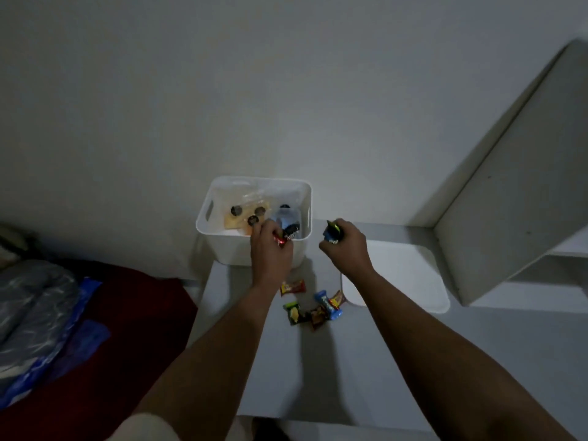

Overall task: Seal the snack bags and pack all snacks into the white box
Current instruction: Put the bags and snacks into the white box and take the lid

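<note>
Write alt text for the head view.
Both hands grip small snack packets at a white box: the left hand over its front rim, the right hand beside it. More packets lie on the white table nearer the person.

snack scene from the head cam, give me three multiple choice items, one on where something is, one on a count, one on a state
1. Where is the left hand?
A. at the near rim of the white box
B. flat on the white lid
C. on the red blanket

2. How many wrapped snacks lie loose on the table between the forearms?
A. one
B. about five
C. more than ten

3. What state is the right hand in?
A. open and flat
B. curled round a blue and green snack
C. out of view

Answers:
1 A, its fingers hold a red snack over the box's front edge.
2 B, a small cluster in red, green, brown and blue wrappers.
3 B, the wrapper sticks out above its curled fingers.
</note>
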Demonstrator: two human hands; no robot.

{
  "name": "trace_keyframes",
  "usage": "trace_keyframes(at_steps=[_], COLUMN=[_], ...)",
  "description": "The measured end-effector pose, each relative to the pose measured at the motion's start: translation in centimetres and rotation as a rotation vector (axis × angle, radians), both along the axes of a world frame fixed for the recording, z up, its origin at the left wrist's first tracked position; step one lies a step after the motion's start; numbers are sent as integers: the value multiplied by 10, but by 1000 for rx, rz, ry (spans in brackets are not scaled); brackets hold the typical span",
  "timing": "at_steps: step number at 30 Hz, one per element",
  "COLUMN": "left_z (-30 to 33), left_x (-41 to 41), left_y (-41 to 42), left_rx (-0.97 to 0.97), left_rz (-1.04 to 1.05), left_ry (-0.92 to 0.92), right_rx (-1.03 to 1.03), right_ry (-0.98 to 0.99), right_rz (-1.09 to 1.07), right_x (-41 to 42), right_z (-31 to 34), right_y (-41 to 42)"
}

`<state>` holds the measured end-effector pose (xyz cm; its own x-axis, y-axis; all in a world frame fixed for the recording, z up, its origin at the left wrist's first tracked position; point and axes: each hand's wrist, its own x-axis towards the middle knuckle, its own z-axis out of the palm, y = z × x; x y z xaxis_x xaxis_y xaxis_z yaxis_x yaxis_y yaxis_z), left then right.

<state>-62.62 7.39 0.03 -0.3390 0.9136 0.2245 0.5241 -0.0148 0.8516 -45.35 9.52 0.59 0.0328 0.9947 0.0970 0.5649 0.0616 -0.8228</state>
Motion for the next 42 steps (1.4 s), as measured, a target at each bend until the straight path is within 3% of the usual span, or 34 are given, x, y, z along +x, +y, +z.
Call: trace_keyframes(at_steps=[6,14,20,23,26,31,33,35,38,42], left_z=[35,-31,-58,-58,-39,-6,-16,-42,-93,-164], left_x=[-65,-145,-172,-166,-148,-97,-81,-69,-60,-68], left_y=[102,180,203,209,196,125,84,43,-7,-34], left_rx=[-7,-390,-626,-668,-606,-143,43,112,11,-418], left_rz=[138,189,54,55,26,-121,-244,-365,-509,-402], left_ry=[-85,-59,-155,-109,-31,8,70,157,358,601], right_rx=[-40,-321,-544,-571,-374,-30,25,6,-108,-273], right_ry=[142,263,171,114,106,198,169,101,-44,-241], right_rz=[66,82,244,236,159,-165,-316,-416,-410,-152], right_x=[-73,-166,-185,-172,-146,-65,-28,7,44,56], right_z=[47,-11,-31,-24,-20,-16,-25,-43,-80,-142], right_y=[92,174,190,193,188,143,111,75,19,-39])
